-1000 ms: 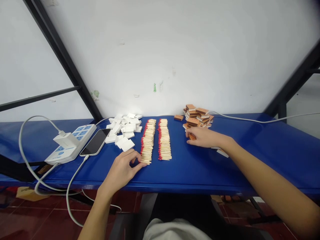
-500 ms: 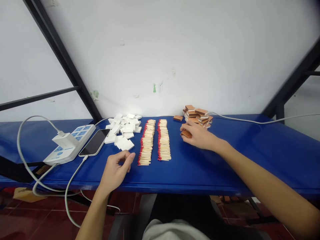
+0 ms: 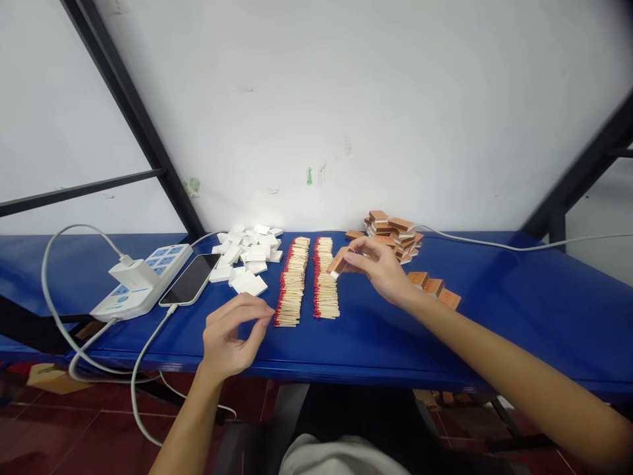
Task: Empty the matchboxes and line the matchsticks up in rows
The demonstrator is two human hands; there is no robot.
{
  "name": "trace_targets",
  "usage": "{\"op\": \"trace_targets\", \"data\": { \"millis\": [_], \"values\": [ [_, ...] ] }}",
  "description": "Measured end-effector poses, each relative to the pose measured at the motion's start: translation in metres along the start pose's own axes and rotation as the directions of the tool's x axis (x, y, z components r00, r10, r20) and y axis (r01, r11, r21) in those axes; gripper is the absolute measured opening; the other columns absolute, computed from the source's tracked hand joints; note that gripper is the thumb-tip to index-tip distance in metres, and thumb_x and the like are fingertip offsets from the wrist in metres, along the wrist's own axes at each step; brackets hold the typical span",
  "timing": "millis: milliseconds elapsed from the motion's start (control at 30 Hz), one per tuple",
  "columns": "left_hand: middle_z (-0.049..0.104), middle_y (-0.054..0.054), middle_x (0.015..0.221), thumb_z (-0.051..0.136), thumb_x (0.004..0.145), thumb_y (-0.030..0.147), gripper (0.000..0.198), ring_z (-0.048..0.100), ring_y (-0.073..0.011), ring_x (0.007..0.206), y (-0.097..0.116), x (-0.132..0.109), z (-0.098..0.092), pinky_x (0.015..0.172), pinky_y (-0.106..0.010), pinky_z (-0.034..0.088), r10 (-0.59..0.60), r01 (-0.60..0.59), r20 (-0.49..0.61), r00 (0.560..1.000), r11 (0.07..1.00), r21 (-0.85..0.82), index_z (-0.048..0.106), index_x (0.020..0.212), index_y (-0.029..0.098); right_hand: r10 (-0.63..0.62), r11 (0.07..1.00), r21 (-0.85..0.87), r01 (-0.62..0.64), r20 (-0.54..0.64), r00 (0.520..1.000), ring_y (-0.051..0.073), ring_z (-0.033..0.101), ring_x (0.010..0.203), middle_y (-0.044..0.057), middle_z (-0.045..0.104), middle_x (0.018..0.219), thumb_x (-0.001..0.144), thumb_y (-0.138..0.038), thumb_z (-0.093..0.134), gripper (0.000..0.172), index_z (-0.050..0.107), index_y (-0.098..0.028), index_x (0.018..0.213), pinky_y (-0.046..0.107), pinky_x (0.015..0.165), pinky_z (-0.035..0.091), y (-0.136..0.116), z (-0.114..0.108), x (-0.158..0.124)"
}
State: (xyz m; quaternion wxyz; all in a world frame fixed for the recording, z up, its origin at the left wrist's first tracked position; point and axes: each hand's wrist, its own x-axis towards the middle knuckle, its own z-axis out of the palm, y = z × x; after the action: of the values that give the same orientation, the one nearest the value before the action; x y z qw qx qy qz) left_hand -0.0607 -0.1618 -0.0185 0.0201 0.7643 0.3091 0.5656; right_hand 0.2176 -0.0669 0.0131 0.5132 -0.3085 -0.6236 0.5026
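Observation:
My right hand (image 3: 383,269) is closed on a brown matchbox (image 3: 339,261), tilted above the right row of matches (image 3: 325,284). A pale end of that box faces down and left. Thumb and index finger of my left hand (image 3: 236,333) pinch together right beside the red heads of the left row of matches (image 3: 291,284), near its front end. Whatever sits between those fingertips, if anything, is too small to make out. Both rows lie on the blue table with their red heads to the left.
White box trays (image 3: 260,253) lie heaped behind my left hand. Brown matchboxes (image 3: 393,231) are piled by the wall, and three more (image 3: 434,287) lie beside my right forearm. A phone (image 3: 190,280) and a power strip (image 3: 141,284) with white cables occupy the left.
My right hand has moved left from the brown pile, carrying a matchbox over the right match row. Three matchboxes by the forearm now show. My left hand's fingertips have come to the left row.

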Motion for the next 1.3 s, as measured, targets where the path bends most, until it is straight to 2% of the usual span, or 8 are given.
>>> {"op": "trace_targets", "data": {
  "millis": [133, 233, 433, 600, 833, 1033, 1200, 1300],
  "values": [
    [0.070, -0.003, 0.083, 0.061, 0.089, 0.015, 0.011, 0.065, -0.0171, 0.076, 0.001, 0.013, 0.011, 0.072, -0.031, 0.051, -0.195, 0.195, -0.008, 0.981, 0.975, 0.105, 0.070, 0.093, 0.021, 0.304, 0.900, 0.319, -0.297, 0.030, 0.952, 0.019, 0.072, 0.083, 0.006, 0.074, 0.091, 0.076, -0.041, 0.078, 0.027, 0.063, -0.020, 0.083, 0.034, 0.081, 0.060, 0.001, 0.018, 0.009],
    [0.069, -0.002, 0.077, 0.060, 0.092, 0.024, 0.011, 0.065, -0.0150, 0.068, -0.002, 0.018, 0.014, 0.070, -0.030, 0.051, -0.325, 0.323, 0.001, 0.946, 0.939, 0.121, 0.070, 0.095, 0.019, 0.361, 0.845, 0.373, -0.382, 0.128, 0.924, 0.020, 0.072, 0.087, 0.009, 0.074, 0.094, 0.075, -0.036, 0.080, 0.026, 0.064, -0.018, 0.084, 0.034, 0.086, 0.058, 0.005, 0.031, 0.009],
    [0.068, -0.002, 0.087, 0.058, 0.094, 0.033, 0.031, 0.061, -0.0111, 0.061, -0.003, 0.015, 0.014, 0.064, -0.026, 0.050, -0.417, 0.415, 0.096, 0.904, 0.909, 0.048, 0.061, 0.120, 0.017, 0.083, 0.952, 0.276, -0.129, 0.173, 0.981, 0.015, 0.067, 0.090, -0.002, 0.064, 0.095, 0.062, -0.024, 0.088, 0.042, 0.056, -0.022, 0.090, 0.031, 0.086, 0.056, 0.013, 0.043, -0.003],
    [0.072, -0.004, 0.095, 0.056, 0.096, 0.036, 0.041, 0.064, -0.0145, 0.077, -0.005, 0.014, 0.018, 0.073, -0.027, 0.051, -0.460, 0.457, 0.184, 0.869, 0.888, 0.061, 0.056, 0.133, 0.019, -0.135, 0.990, 0.014, 0.138, 0.332, 0.934, 0.019, 0.060, 0.113, 0.006, 0.055, 0.122, 0.084, -0.027, 0.072, 0.037, 0.058, -0.026, 0.119, 0.038, 0.097, 0.054, 0.007, 0.051, -0.005],
    [0.072, -0.005, 0.096, 0.062, 0.093, 0.035, 0.037, 0.068, -0.0173, 0.082, -0.010, 0.011, 0.017, 0.074, -0.027, 0.052, -0.508, 0.509, 0.018, 0.861, 0.860, -0.039, 0.057, 0.126, 0.020, -0.424, 0.734, -0.340, 0.588, 0.447, 0.787, 0.023, 0.058, 0.112, 0.008, 0.059, 0.116, 0.086, -0.019, 0.065, 0.034, 0.064, -0.028, 0.119, 0.047, 0.099, 0.050, -0.003, 0.059, 0.011],
    [0.070, -0.003, 0.090, 0.061, 0.092, 0.034, 0.032, 0.055, -0.0086, 0.056, -0.005, 0.013, 0.018, 0.052, -0.021, 0.042, -0.514, 0.512, 0.069, 0.855, 0.857, 0.052, 0.060, 0.121, 0.019, -0.437, 0.642, -0.453, 0.619, 0.447, 0.780, 0.019, 0.061, 0.082, 0.007, 0.068, 0.099, 0.089, -0.030, 0.060, 0.023, 0.065, -0.020, 0.109, 0.035, 0.077, 0.048, -0.003, 0.043, 0.013],
    [0.067, -0.002, 0.096, 0.061, 0.093, 0.033, 0.027, 0.051, -0.0069, 0.054, -0.006, 0.012, 0.019, 0.047, -0.020, 0.037, -0.510, 0.506, 0.078, 0.857, 0.860, 0.064, 0.059, 0.117, 0.021, -0.209, 0.591, -0.627, 0.507, 0.488, 0.847, 0.017, 0.062, 0.081, 0.004, 0.072, 0.092, 0.103, -0.038, 0.040, 0.033, 0.068, -0.020, 0.104, 0.036, 0.086, 0.036, -0.002, 0.039, 0.012],
    [0.067, -0.003, 0.101, 0.058, 0.094, 0.033, 0.027, 0.054, -0.0085, 0.059, -0.009, 0.010, 0.020, 0.050, -0.021, 0.040, -0.497, 0.492, 0.083, 0.864, 0.867, 0.075, 0.058, 0.118, 0.022, -0.187, 0.605, -0.645, 0.467, 0.455, 0.871, 0.014, 0.060, 0.071, 0.000, 0.073, 0.081, 0.101, -0.041, 0.046, 0.031, 0.069, -0.021, 0.094, 0.035, 0.087, 0.034, -0.004, 0.043, 0.011]
  ]
}}
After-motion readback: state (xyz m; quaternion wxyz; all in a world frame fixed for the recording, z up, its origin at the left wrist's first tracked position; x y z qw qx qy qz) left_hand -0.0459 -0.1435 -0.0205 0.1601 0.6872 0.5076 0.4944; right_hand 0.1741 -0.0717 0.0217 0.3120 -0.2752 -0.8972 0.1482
